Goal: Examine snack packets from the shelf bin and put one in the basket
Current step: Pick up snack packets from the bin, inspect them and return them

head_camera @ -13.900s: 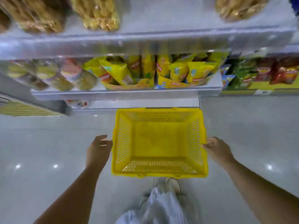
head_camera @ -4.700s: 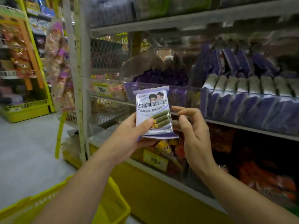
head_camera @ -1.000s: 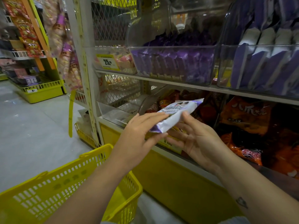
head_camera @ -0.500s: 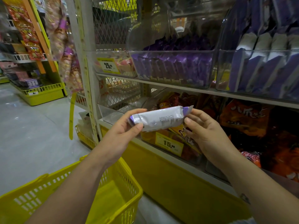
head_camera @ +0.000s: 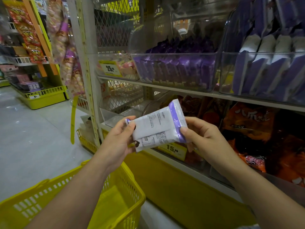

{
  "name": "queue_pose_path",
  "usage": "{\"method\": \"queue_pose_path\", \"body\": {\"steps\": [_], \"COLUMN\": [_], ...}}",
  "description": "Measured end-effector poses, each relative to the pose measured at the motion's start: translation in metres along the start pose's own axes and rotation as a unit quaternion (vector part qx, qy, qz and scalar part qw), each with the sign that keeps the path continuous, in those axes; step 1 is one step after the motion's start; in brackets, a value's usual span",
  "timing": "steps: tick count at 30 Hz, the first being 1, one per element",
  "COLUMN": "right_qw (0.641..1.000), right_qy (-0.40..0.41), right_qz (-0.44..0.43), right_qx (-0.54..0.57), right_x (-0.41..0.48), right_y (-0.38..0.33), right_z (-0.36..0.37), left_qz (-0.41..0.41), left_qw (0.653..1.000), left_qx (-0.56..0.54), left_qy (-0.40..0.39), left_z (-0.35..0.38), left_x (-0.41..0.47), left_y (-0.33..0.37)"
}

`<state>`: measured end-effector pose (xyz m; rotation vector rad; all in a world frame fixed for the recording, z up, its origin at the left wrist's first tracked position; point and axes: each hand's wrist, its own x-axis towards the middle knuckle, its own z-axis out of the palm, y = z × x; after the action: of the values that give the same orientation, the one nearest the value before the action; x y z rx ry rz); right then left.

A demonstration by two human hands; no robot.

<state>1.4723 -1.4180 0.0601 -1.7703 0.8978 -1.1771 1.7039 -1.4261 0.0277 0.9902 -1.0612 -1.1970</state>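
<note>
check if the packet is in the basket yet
Out. The left hand and right hand hold the packet by its ends, clear of the basket.

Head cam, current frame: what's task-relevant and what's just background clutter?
Job: snack packet, gripped at its ends by left hand and right hand; yellow basket; clear bin of purple packets.
Background: orange bags; 25.00 price tag; hanging snack strips.

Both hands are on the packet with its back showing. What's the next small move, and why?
Probably let the right hand release and lower the packet with the left hand toward the basket. The packet's printed back is in full view, and the basket sits open below-left.
</note>
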Motion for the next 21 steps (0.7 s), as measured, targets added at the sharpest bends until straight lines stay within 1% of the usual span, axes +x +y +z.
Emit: {"method": "queue_pose_path", "body": {"steps": [2,6,10,13,15,18,21], "right_qw": [0.999,0.984,0.953,0.93,0.919,0.91,0.922], "right_qy": [0.009,0.033,0.055,0.057,0.059,0.07,0.095], "right_qz": [0.025,0.089,0.151,0.179,0.196,0.215,0.212], "right_qx": [0.029,0.15,0.257,0.316,0.337,0.348,0.309], "right_x": [0.001,0.004,0.007,0.009,0.011,0.011,0.012], "right_y": [0.001,0.0,0.004,0.006,0.007,0.01,0.014], "right_z": [0.001,0.004,0.001,-0.003,-0.005,-0.005,-0.004], "left_qz": [-0.018,-0.058,-0.128,-0.17,-0.177,-0.163,-0.142], "left_qw": [1.0,0.998,0.99,0.979,0.976,0.979,0.984], "left_qx": [0.02,0.026,0.017,-0.002,-0.02,-0.037,-0.022], "left_qy": [0.003,-0.004,-0.059,-0.108,-0.125,-0.119,-0.103], "left_z": [0.002,0.003,0.0,-0.002,-0.003,-0.002,0.005], "left_x": [0.0,0.0,0.0,-0.005,-0.008,-0.009,-0.011], "left_y": [-0.002,-0.004,-0.001,0.006,0.011,0.014,0.016]}}
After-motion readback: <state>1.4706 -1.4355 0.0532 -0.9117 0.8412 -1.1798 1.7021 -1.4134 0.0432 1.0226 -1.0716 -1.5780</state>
